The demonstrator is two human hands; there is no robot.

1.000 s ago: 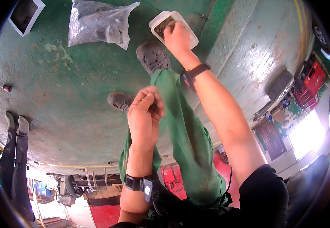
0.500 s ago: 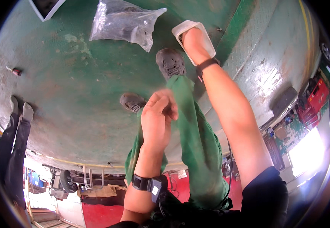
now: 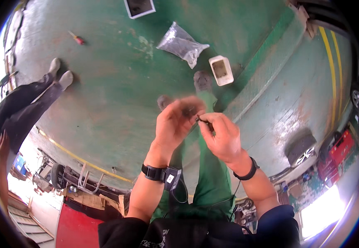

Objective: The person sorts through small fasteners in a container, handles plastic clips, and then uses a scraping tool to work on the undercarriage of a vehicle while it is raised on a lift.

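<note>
My right hand [image 3: 220, 136] pinches a small dark part [image 3: 199, 118] above my green-trousered legs. My left hand [image 3: 177, 120] is cupped just left of it, thumb near the part; its fingers blur with motion, so whether it grips anything is unclear. Beyond my hands, my grey shoe [image 3: 203, 80] is on the green floor, beside a white plastic container [image 3: 228, 73] holding indistinct dark small bits. A clear plastic bag [image 3: 182, 43] with indistinct contents lies left of the container.
A white-rimmed open box [image 3: 140, 15] is at the top, a red-handled screwdriver [image 3: 78, 40] left. Another person's dark-trousered legs [image 3: 26, 115] are at the left. A tread-plate strip [image 3: 266, 62], a tyre [image 3: 301, 151], red equipment [image 3: 338, 151] and a metal trolley [image 3: 89, 177] surround the area.
My right hand has left the white container and come back beside my left hand with a small part in its fingers. The view has shifted, showing the floor items smaller.
</note>
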